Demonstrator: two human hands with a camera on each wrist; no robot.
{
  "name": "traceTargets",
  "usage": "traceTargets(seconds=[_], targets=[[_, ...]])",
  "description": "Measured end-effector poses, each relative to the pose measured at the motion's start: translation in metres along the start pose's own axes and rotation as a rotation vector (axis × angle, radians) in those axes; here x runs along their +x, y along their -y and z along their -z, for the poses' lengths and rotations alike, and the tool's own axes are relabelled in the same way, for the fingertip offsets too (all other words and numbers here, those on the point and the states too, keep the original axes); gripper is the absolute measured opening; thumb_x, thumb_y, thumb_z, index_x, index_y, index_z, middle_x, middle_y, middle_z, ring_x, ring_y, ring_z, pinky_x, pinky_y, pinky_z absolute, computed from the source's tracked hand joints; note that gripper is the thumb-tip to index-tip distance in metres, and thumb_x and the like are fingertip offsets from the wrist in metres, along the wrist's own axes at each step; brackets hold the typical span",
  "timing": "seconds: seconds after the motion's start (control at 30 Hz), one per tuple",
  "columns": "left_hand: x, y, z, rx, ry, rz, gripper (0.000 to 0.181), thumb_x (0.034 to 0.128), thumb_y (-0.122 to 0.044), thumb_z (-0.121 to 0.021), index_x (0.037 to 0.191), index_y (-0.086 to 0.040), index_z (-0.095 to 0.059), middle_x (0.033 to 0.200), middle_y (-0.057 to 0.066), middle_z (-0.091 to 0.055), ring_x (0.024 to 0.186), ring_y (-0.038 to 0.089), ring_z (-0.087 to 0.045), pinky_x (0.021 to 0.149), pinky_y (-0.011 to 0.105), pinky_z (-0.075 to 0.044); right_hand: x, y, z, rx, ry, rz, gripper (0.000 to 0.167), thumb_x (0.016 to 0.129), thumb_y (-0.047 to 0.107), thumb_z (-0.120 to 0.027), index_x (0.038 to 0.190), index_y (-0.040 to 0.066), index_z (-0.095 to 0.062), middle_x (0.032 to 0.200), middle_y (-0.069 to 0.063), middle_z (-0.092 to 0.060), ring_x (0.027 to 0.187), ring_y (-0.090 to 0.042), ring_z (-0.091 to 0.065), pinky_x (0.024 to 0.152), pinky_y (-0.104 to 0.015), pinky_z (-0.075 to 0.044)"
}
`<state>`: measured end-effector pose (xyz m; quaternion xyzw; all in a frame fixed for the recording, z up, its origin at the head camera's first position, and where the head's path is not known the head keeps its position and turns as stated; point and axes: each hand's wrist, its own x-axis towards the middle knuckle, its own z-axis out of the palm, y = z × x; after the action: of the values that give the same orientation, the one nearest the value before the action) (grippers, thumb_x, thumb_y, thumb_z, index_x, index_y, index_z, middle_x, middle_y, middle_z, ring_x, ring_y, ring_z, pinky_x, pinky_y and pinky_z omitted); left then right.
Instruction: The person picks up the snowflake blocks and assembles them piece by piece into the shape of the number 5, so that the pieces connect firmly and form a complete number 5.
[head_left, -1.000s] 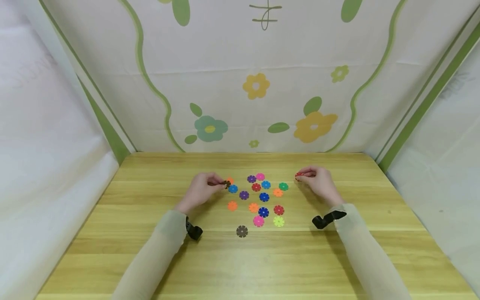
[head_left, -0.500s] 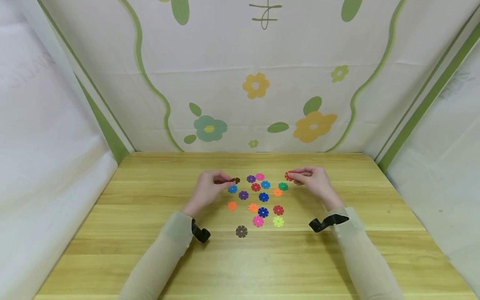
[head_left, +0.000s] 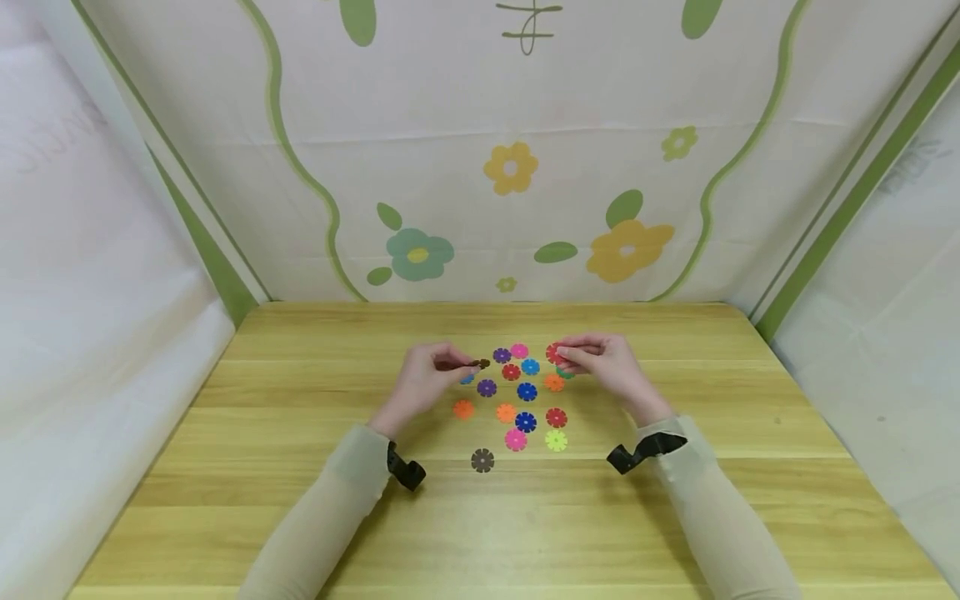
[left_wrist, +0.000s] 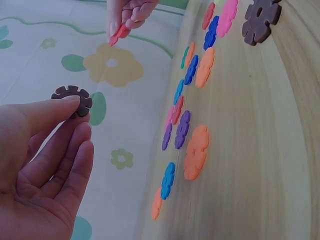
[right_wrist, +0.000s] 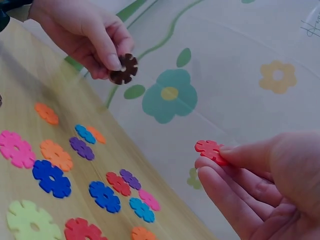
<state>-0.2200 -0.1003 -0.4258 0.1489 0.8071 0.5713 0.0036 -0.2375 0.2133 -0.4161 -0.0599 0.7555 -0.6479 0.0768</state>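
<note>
Between thumb and fingers, my left hand (head_left: 427, 379) pinches a dark brown notched plastic disc (left_wrist: 73, 101) with a small centre hole, held above the table. My right hand (head_left: 611, 367) pinches a red notched disc (right_wrist: 210, 150) in the same way, also raised. The two discs are apart, each on its own side of the group. Under the left hand a light blue disc (head_left: 467, 379) is partly covered. Beneath the right fingers a green disc (head_left: 566, 373) shows only in part, with an orange disc (head_left: 554, 382) just in front.
Several more discs lie flat on the wooden table (head_left: 525, 533), among them a purple disc (head_left: 487, 388), a dark blue disc (head_left: 526, 422), a yellow-green disc (head_left: 556, 441) and another brown disc (head_left: 482, 461). Behind the table hangs a flower-printed cloth (head_left: 420, 150).
Both hands have moved inward with their discs, the left to the right and the right to the left. The gap between the held discs has narrowed. The discs on the table stay put.
</note>
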Motion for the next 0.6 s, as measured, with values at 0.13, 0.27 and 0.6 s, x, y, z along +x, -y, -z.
traceTargets(seconds=[0.13,0.27,0.6], targets=[[0.0,-0.001,-0.003,0.01,0.001,-0.016,0.006,0.0887,-0.009,-0.081,0.094,-0.01,-0.077,0.091,0.0,-0.074,0.087,0.032,-0.071,0.077,0.038,-0.06,-0.002,0.002,-0.007,0.0,0.041,0.007,0.029,0.1,0.009,-0.067,0.122,-0.01,-0.066,0.108,-0.021,-0.072,0.094,-0.031,-0.073,0.093,-0.054,-0.052],[0.003,-0.004,-0.007,0.01,0.015,-0.024,0.006,0.0888,-0.01,-0.081,0.093,-0.011,-0.077,0.091,-0.001,-0.074,0.086,0.028,-0.071,0.075,0.033,-0.06,-0.004,0.003,-0.015,0.027,0.065,-0.007,0.027,0.099,0.009,-0.069,0.121,-0.008,-0.068,0.107,-0.019,-0.073,0.099,-0.041,-0.071,0.093,-0.057,-0.051],[0.01,-0.004,-0.019,-0.062,0.086,-0.102,0.004,0.0902,-0.006,-0.079,0.094,-0.007,-0.077,0.091,0.0,-0.075,0.088,0.039,-0.071,0.076,0.044,-0.06,-0.005,0.003,-0.027,0.022,0.084,-0.002,0.028,0.098,0.008,-0.071,0.119,-0.01,-0.069,0.101,-0.022,-0.074,0.094,-0.042,-0.071,0.088,-0.058,-0.053]])
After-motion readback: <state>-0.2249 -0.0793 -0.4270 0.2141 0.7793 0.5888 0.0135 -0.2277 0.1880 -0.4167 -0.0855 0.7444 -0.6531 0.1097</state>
